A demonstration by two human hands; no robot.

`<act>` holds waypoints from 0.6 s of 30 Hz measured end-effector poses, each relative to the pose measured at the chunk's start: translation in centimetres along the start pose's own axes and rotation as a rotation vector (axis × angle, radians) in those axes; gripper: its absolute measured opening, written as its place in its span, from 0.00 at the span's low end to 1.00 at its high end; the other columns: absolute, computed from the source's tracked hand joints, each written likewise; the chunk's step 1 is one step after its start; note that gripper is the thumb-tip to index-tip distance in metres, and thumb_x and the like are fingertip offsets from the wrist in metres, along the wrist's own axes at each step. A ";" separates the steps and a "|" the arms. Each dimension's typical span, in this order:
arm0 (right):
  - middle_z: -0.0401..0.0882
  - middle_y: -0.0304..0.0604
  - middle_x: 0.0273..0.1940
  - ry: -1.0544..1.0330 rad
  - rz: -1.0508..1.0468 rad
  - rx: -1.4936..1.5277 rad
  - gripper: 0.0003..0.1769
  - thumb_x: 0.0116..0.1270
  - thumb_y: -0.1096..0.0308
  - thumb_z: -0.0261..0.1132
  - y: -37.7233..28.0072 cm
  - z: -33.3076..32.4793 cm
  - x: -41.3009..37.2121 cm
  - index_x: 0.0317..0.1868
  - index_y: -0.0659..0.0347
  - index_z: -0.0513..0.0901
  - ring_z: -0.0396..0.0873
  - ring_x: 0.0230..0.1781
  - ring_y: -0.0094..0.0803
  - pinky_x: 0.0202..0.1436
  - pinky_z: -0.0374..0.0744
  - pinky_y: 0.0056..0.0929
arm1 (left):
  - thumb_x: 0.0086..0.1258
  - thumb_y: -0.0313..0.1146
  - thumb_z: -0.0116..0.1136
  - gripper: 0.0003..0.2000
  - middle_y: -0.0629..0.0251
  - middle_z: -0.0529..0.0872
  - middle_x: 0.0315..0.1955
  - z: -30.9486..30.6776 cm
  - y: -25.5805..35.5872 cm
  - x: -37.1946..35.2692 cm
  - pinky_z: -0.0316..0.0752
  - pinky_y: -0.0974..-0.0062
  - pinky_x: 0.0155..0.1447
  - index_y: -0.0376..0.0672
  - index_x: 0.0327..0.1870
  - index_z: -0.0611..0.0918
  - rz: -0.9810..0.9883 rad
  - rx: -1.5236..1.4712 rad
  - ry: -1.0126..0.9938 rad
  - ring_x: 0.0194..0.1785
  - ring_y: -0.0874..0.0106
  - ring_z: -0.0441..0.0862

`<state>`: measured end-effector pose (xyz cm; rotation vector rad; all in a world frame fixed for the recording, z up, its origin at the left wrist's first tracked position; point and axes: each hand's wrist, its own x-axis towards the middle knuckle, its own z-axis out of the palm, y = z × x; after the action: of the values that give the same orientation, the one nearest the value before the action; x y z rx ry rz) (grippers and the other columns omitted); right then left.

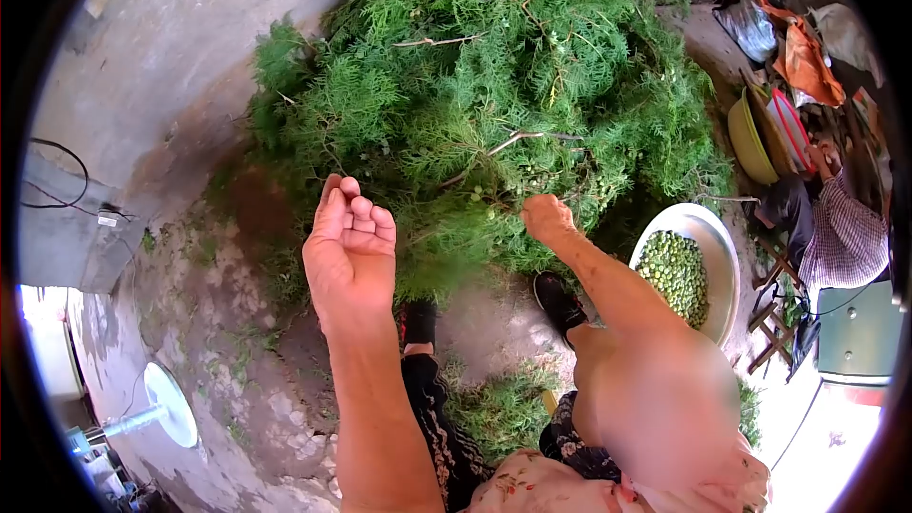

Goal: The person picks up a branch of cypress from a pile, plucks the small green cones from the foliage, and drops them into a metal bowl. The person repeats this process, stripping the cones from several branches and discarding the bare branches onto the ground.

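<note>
My left hand (353,252) is raised palm up in front of the green heap, its fingers loosely curled. The palm is bare and I see nothing held in it. My right hand (549,218) is closed at the near edge of the heap, around what looks like the stem of a leafy branch (496,201); its fingers are partly hidden. The heap of feathery evergreen branches (446,85) fills the upper middle. Right of my right forearm stands a wide metal basin (727,271) holding many small green cones or berries (673,275).
Another person in a checked shirt (845,233) sits at the far right. Near them are a yellow-green basin (750,142), plastic bags (750,27) and a green metal box (860,332). A white pedestal fan (171,406) stands lower left. Cut greenery (503,408) lies between my legs.
</note>
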<state>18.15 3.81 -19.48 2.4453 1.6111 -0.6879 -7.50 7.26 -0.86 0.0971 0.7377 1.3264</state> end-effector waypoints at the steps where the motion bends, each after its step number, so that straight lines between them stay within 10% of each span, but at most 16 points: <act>1: 0.78 0.50 0.45 -0.026 0.042 0.048 0.14 0.63 0.57 0.57 -0.1 -0.2 0.0 0.38 0.58 0.82 0.77 0.47 0.48 0.50 0.76 0.45 | 0.69 0.28 0.52 0.07 0.71 0.82 0.33 0.0 0.0 0.0 0.72 0.79 0.38 0.40 0.46 0.75 -0.001 0.005 0.001 0.30 0.81 0.75; 18: 0.76 0.56 0.26 0.581 -0.185 0.663 0.12 0.54 0.64 0.62 0.5 -14.7 -8.4 0.25 0.66 0.80 0.76 0.28 0.53 0.36 0.75 0.40 | 0.66 0.28 0.56 0.06 0.70 0.83 0.31 0.8 -2.6 -1.8 0.75 0.80 0.37 0.44 0.42 0.79 -0.112 0.241 -0.076 0.31 0.79 0.78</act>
<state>20.25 1.79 -2.82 3.2239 2.0955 -0.6500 -5.01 5.15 -0.69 0.2937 0.8241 1.1179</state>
